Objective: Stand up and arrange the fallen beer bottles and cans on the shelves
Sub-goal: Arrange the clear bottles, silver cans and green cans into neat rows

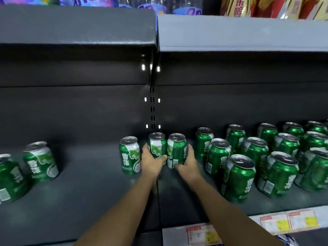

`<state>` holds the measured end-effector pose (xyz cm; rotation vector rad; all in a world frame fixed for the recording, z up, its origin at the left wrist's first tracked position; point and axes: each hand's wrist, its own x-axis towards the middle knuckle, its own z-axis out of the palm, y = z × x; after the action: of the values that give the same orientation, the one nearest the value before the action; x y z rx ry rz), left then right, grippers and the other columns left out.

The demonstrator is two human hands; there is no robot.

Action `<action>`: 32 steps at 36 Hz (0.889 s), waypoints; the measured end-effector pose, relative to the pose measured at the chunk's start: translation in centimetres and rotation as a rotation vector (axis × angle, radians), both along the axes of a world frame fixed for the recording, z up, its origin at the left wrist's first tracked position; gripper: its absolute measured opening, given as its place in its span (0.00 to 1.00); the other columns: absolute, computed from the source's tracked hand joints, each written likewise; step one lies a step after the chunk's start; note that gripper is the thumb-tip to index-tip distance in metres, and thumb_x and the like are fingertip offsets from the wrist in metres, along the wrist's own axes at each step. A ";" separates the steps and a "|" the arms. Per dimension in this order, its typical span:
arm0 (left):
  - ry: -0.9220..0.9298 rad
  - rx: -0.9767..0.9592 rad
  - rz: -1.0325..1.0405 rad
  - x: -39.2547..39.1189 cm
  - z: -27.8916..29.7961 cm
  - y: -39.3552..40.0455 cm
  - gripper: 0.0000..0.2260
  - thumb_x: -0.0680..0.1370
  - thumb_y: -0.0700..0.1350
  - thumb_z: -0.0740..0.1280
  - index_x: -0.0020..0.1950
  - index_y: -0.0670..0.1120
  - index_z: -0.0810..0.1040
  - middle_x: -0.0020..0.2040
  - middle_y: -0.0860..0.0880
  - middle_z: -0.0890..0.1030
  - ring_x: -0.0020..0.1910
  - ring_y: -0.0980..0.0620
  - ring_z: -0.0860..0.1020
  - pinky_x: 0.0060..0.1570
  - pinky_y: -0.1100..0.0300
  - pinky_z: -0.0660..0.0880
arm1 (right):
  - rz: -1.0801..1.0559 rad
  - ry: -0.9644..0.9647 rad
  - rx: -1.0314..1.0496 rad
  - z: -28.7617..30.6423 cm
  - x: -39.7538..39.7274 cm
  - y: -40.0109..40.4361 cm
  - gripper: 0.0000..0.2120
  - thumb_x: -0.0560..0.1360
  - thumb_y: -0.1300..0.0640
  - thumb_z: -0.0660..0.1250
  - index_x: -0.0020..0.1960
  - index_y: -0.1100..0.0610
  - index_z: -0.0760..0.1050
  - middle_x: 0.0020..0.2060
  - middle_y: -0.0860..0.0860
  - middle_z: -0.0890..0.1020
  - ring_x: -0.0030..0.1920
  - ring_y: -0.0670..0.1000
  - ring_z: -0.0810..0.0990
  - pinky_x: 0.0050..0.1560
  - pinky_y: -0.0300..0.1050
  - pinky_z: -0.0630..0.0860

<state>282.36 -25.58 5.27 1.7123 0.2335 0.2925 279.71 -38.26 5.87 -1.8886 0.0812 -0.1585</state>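
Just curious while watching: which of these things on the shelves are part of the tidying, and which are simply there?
Part of the job:
- left hand gripping one green beer can
- right hand gripping the neighbouring can
- upright green cans at right
- cans at left

Just there:
- price labels
- colourful packages on the upper shelf

Both hands (170,162) grip upright cans (166,148) — shelf (88,192) centre.

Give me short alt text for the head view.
Two hands each grip an upright green can, left hand on one can, right hand on its neighbour, on a dark shelf with more upright cans either side.
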 end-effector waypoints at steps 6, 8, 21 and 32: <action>-0.067 0.023 0.134 -1.3 0.7 -0.5 0.29 0.70 0.40 0.76 0.68 0.43 0.68 0.57 0.46 0.80 0.56 0.46 0.78 0.61 0.49 0.74 | -0.054 0.061 -0.155 0.2 0.4 0.2 0.44 0.68 0.57 0.71 0.78 0.46 0.52 0.64 0.56 0.73 0.67 0.57 0.68 0.68 0.54 0.67; -0.101 0.006 0.178 -1.7 0.4 -0.7 0.30 0.70 0.39 0.76 0.69 0.44 0.68 0.59 0.46 0.79 0.58 0.45 0.77 0.62 0.48 0.73 | -0.060 0.069 -0.220 0.3 0.7 0.1 0.44 0.69 0.55 0.72 0.78 0.47 0.53 0.65 0.55 0.73 0.68 0.57 0.67 0.69 0.55 0.65; -0.137 0.033 0.293 -2.3 0.9 0.2 0.33 0.70 0.38 0.76 0.72 0.42 0.66 0.63 0.42 0.73 0.62 0.42 0.74 0.59 0.54 0.70 | -0.154 0.010 -0.351 0.7 2.1 2.1 0.32 0.67 0.50 0.78 0.63 0.56 0.65 0.64 0.52 0.70 0.66 0.55 0.68 0.60 0.49 0.70; -0.141 0.088 0.280 -2.1 -0.1 -0.6 0.32 0.70 0.40 0.76 0.71 0.44 0.68 0.62 0.45 0.76 0.60 0.45 0.76 0.58 0.56 0.71 | -0.157 -0.015 -0.419 0.5 3.3 2.5 0.32 0.69 0.45 0.76 0.64 0.56 0.64 0.64 0.53 0.69 0.65 0.55 0.68 0.58 0.49 0.70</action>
<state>280.23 -26.15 5.15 1.7369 0.3610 0.6358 283.04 -35.72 6.40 -2.2987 0.1990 -0.3157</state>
